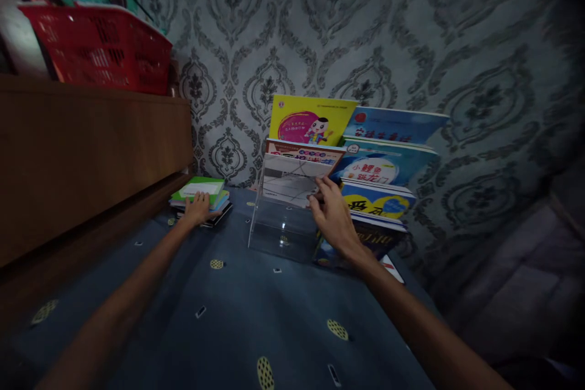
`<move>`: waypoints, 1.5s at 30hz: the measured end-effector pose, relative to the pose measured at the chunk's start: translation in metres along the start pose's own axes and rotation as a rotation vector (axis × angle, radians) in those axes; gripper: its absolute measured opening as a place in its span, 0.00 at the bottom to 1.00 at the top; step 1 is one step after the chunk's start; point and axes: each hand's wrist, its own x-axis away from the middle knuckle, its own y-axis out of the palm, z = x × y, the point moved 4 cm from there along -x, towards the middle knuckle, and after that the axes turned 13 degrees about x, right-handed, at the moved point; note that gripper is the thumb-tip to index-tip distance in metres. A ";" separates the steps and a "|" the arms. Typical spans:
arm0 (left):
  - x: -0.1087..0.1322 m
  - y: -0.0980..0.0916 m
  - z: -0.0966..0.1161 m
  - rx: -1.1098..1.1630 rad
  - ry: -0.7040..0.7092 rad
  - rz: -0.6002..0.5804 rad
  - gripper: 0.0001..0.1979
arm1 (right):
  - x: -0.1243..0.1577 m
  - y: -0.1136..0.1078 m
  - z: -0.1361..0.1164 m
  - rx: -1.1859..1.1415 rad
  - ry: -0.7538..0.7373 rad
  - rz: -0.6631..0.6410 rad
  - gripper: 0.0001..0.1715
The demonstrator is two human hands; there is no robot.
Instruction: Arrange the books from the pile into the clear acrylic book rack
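A clear acrylic book stand [280, 233] sits on a dark blue patterned cloth [256, 317]. It holds several children's books in tiers: a yellow one [311, 119] at the back, blue ones [393, 161] to the right, and a white-covered book [287, 180] in front. My right hand [333, 213] grips the right edge of the white-covered book with curled fingers. My left hand [198, 206] lies flat, fingers spread, on a small stack of books topped by a green one [201, 187] at the left.
A wooden cabinet side [86, 152] rises at the left with a red plastic basket [100, 49] on top. Grey patterned wallpaper [411, 30] stands behind the stand. The right side is dark.
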 end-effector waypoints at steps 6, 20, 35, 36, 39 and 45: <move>0.002 0.000 -0.013 -0.100 0.054 0.004 0.28 | 0.013 -0.004 -0.006 0.008 0.024 -0.037 0.27; 0.054 -0.020 0.009 -0.250 0.217 0.007 0.18 | 0.090 0.013 -0.042 -0.228 0.047 -0.292 0.25; 0.213 -0.002 0.109 -0.158 0.440 -0.326 0.13 | 0.160 0.078 -0.091 -0.576 0.130 -0.521 0.24; 0.225 -0.001 0.119 -0.121 0.493 -0.352 0.13 | 0.161 0.078 -0.091 -0.585 0.130 -0.520 0.24; 0.252 0.008 0.135 -0.004 0.704 -0.397 0.15 | 0.168 0.080 -0.090 -0.581 0.106 -0.540 0.23; 0.218 0.033 0.094 0.157 0.744 -0.203 0.12 | 0.198 0.084 -0.087 -0.449 0.060 -0.537 0.24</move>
